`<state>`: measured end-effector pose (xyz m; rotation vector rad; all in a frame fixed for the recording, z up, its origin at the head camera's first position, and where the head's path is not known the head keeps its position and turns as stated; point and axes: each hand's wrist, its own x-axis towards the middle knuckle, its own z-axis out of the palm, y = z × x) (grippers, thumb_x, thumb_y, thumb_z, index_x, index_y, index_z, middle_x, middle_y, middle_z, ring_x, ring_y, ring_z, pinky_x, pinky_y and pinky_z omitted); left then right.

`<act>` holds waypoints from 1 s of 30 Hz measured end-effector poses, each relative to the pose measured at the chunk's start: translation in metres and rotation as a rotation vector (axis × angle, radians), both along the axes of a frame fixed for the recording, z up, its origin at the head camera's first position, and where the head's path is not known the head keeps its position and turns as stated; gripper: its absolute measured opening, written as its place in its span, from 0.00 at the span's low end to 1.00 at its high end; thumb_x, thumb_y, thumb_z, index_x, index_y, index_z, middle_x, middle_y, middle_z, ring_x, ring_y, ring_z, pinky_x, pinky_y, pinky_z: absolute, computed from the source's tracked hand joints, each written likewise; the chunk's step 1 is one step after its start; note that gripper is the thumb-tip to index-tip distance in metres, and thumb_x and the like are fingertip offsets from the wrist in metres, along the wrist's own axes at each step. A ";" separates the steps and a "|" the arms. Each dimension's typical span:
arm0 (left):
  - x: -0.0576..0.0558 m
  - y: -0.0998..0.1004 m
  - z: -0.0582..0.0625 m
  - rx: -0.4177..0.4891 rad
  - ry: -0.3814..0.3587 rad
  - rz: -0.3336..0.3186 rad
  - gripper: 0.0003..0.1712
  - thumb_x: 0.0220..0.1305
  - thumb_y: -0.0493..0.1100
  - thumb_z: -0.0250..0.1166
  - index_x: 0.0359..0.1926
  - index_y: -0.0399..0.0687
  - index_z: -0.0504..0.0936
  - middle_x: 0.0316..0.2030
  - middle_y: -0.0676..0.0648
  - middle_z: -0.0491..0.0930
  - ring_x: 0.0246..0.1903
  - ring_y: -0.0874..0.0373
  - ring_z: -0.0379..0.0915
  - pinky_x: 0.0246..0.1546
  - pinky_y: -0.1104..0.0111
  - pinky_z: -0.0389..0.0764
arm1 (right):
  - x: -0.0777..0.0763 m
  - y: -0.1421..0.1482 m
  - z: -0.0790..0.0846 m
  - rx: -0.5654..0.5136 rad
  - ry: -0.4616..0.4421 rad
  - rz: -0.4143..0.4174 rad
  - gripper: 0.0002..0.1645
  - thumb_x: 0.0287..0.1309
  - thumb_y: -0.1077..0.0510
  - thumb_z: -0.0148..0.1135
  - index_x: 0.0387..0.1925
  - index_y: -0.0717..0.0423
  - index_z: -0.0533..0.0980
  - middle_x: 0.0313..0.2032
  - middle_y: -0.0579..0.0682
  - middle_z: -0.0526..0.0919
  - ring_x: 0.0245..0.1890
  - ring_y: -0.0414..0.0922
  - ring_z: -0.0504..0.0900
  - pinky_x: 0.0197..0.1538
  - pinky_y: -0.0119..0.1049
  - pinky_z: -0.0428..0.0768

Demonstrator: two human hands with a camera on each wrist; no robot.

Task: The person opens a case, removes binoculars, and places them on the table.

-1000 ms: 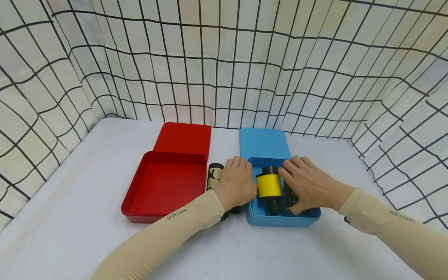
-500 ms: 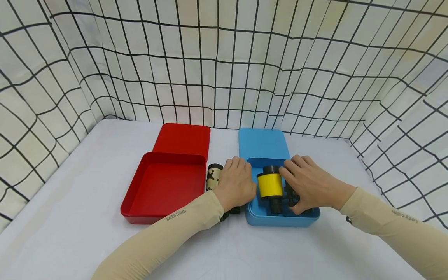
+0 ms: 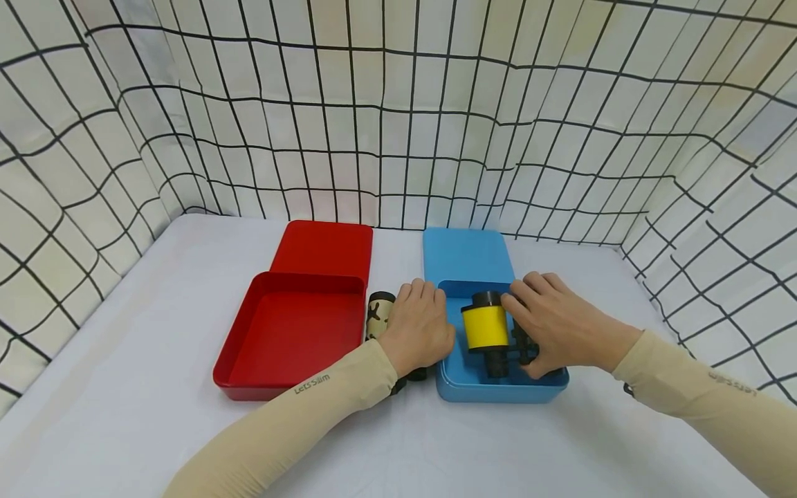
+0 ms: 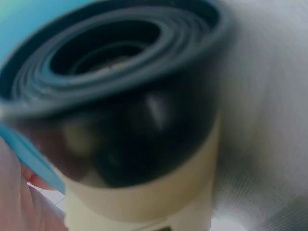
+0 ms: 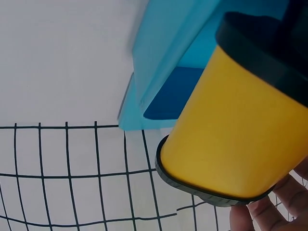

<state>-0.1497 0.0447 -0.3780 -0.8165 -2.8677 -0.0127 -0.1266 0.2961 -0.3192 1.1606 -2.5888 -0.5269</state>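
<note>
My right hand (image 3: 557,325) grips a pair of yellow-and-black binoculars (image 3: 486,326) within or just above the blue box (image 3: 501,393). One yellow barrel (image 5: 240,125) fills much of the right wrist view, with fingertips (image 5: 264,211) at its lower end. The other barrel is mostly hidden under the hand. Between the two boxes, my left hand (image 3: 418,328) holds camouflage-patterned binoculars (image 3: 378,316), covering most of them. Their black end ring (image 4: 120,139) looms close and blurred in the left wrist view.
A red box (image 3: 299,339) with its lid folded back lies left of the camouflage binoculars. The blue lid (image 3: 468,254) is laid back behind its box. White cloth covers the table (image 3: 124,332); a black-lined grid wall (image 3: 386,124) encloses the back and sides.
My right hand has shifted a little to the right and slightly up, and the yellow binoculars have come with it. My left hand stays in place on the camouflage binoculars.
</note>
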 end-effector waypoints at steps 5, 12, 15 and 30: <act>0.000 0.000 -0.001 0.005 0.003 0.001 0.13 0.72 0.50 0.50 0.39 0.44 0.71 0.33 0.45 0.68 0.41 0.52 0.63 0.43 0.62 0.63 | 0.001 0.002 0.003 0.005 0.007 -0.003 0.56 0.25 0.19 0.76 0.48 0.54 0.71 0.43 0.53 0.76 0.46 0.53 0.72 0.52 0.49 0.76; -0.001 0.001 -0.003 0.006 0.020 0.002 0.14 0.71 0.50 0.51 0.38 0.44 0.71 0.33 0.45 0.69 0.41 0.52 0.64 0.43 0.62 0.63 | 0.002 0.005 0.007 0.010 0.020 -0.016 0.56 0.25 0.20 0.75 0.48 0.54 0.71 0.44 0.54 0.77 0.47 0.53 0.73 0.53 0.50 0.76; -0.001 0.001 -0.003 0.012 0.023 0.000 0.14 0.71 0.50 0.52 0.38 0.44 0.71 0.32 0.45 0.69 0.40 0.52 0.64 0.42 0.62 0.63 | 0.003 0.007 0.009 0.009 0.021 -0.021 0.55 0.26 0.21 0.76 0.48 0.54 0.71 0.44 0.53 0.77 0.47 0.53 0.72 0.53 0.50 0.76; 0.000 0.000 -0.003 0.023 0.061 -0.009 0.14 0.71 0.51 0.52 0.36 0.44 0.71 0.32 0.45 0.70 0.40 0.52 0.65 0.41 0.62 0.63 | 0.007 0.015 0.022 0.010 0.023 -0.067 0.54 0.26 0.23 0.77 0.49 0.54 0.71 0.43 0.54 0.75 0.47 0.53 0.72 0.53 0.50 0.75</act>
